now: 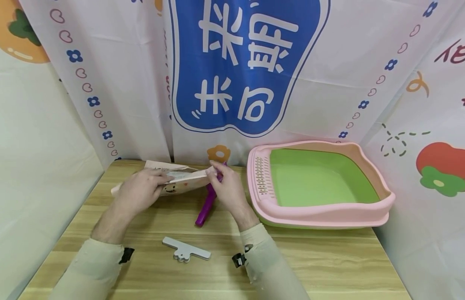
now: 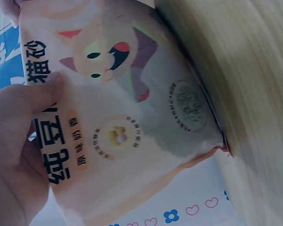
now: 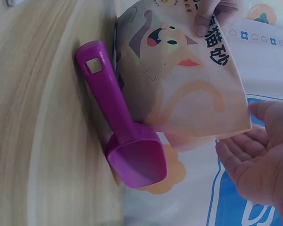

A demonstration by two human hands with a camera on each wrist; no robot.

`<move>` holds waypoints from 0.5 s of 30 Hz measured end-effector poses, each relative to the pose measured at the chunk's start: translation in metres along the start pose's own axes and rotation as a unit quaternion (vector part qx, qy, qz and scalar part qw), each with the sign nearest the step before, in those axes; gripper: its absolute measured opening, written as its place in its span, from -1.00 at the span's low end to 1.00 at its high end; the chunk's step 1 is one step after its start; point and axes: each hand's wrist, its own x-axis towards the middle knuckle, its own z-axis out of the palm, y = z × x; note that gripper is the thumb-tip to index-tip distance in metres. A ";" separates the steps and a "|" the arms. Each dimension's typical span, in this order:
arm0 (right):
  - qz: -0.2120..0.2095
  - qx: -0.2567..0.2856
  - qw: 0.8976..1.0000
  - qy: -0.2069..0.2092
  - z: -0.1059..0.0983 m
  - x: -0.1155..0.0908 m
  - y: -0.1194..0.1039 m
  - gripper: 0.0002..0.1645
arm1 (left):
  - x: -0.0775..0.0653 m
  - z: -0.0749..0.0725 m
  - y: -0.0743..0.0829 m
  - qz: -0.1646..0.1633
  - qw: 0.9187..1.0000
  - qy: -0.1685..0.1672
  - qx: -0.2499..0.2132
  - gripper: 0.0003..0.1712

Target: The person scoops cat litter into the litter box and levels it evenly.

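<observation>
A pale cat litter bag [image 1: 187, 186] with a printed cartoon cat stands upright at the back of the table, its top edges spread apart. My left hand [image 1: 139, 189] grips the upper edge toward the left; in the left wrist view its thumb [image 2: 45, 92] presses the printed front, with the other fingers behind. At the opposite top corner, my right hand [image 1: 229, 187] holds the edge between thumb and fingers [image 3: 236, 155]. A purple scoop [image 3: 111, 103] lies beside the bag's right end, below that hand, handle toward the front.
A grey-white clip [image 1: 186, 249] lies on the wooden table [image 1: 172, 279] between my forearms. To the right stands a litter box [image 1: 314, 212] with a pink rim and green base. Printed curtains [image 1: 142, 83] hang close behind and at both sides.
</observation>
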 end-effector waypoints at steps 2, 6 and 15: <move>0.011 0.003 1.000 0.010 -0.001 0.000 -0.002 -0.47 | 0.000 0.001 0.000 0.012 1.000 0.017 0.005 -0.55; 0.034 0.035 0.999 0.016 -0.003 -0.001 -0.006 -0.44 | -0.001 0.002 0.000 0.025 0.999 0.036 0.024 -0.51; 0.051 0.086 0.995 0.009 -0.001 0.001 -0.006 -0.44 | -0.001 0.003 -0.001 0.037 0.996 0.049 0.062 -0.49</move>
